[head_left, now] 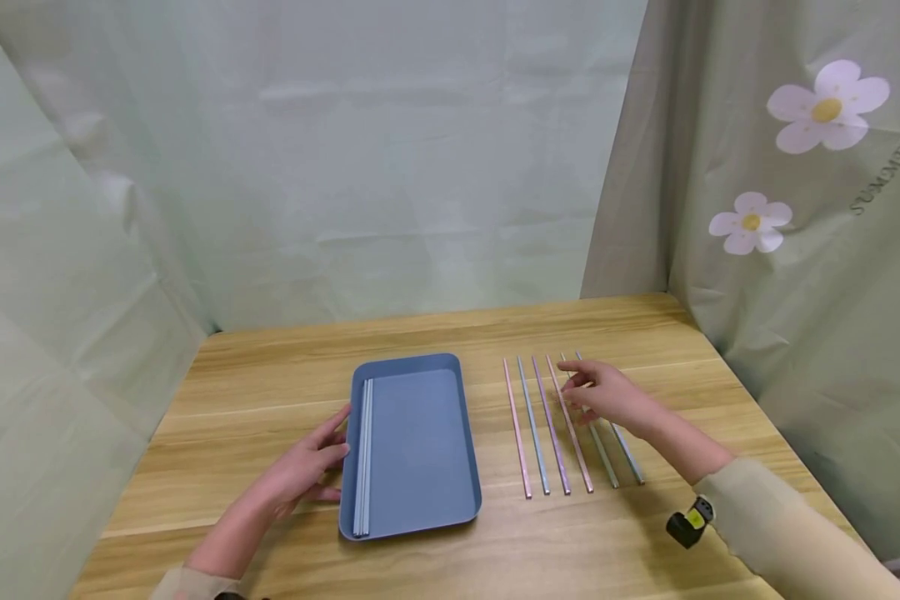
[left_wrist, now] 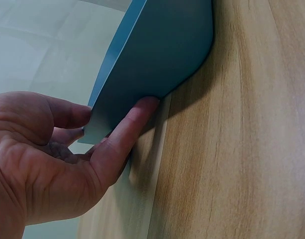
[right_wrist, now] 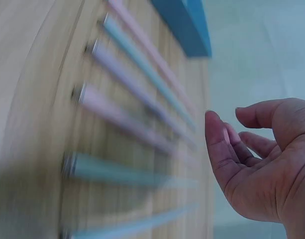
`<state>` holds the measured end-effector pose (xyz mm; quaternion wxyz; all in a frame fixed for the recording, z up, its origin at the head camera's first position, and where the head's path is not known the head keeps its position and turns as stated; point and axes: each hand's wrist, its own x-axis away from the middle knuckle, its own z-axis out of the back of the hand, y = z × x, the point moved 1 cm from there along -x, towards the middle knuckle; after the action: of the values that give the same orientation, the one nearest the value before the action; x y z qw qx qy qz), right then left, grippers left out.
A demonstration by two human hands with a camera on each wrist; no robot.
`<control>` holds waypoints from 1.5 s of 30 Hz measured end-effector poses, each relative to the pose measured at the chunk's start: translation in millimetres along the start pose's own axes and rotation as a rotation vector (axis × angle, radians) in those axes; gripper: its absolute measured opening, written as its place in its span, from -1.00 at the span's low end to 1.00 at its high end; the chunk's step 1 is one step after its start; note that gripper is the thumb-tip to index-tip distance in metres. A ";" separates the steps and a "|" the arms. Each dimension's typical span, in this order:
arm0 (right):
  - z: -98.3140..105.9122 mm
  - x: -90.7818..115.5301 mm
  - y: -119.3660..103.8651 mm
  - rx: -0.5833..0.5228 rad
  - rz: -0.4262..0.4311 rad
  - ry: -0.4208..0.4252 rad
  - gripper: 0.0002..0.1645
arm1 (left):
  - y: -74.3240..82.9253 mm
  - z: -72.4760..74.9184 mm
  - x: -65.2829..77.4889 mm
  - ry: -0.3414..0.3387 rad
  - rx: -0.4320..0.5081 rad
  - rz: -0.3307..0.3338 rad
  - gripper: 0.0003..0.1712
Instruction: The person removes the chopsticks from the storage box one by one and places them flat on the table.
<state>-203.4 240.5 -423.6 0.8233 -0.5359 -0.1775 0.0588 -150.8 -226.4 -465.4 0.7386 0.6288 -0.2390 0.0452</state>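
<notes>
A blue rectangular tray [head_left: 420, 450] lies on the table, with pale silvery chopsticks [head_left: 363, 458] side by side along its left wall. My left hand [head_left: 303, 467] holds the tray's left side; in the left wrist view one fingertip is at the rim and a long finger [left_wrist: 125, 137] lies low against the outer wall. To the tray's right, several pink, blue, purple and green chopsticks [head_left: 551, 425] form a spaced row. Over the right part of this row is my right hand [head_left: 607, 392], fingers loosely bent and nothing between them. The green chopstick [right_wrist: 117, 172] looks blurred in the right wrist view.
The wood-grain table [head_left: 270, 383] is bounded by pale fabric [head_left: 420, 167] at the back and sides. Printed flowers [head_left: 827, 110] decorate the right-hand cloth. A black device with a yellow patch [head_left: 692, 522] is strapped at my right wrist.
</notes>
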 end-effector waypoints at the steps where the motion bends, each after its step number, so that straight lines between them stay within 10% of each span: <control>1: -6.4 -2.0 -4.6 -0.015 0.006 -0.009 -0.31 | 0.2 0.0 -0.6 0.002 0.000 -0.001 -0.22; 14: -112.6 -30.6 -64.0 -0.268 0.056 -0.214 -0.31 | 1.3 2.7 -1.6 0.009 -0.014 0.015 -0.22; 25: -206.4 -48.5 -73.6 -0.454 -0.118 -0.312 -0.22 | -2.3 4.8 1.9 -0.001 -0.004 0.002 -0.21; 45: -258.0 -60.9 -75.4 -0.437 -0.162 -0.214 -0.18 | -0.9 0.2 -0.9 -0.011 0.009 0.001 -0.24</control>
<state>-175.3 -30.9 -463.1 0.6665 -0.6758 -0.3145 0.0092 -151.3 -226.6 -466.6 0.7343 0.6323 -0.2432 0.0433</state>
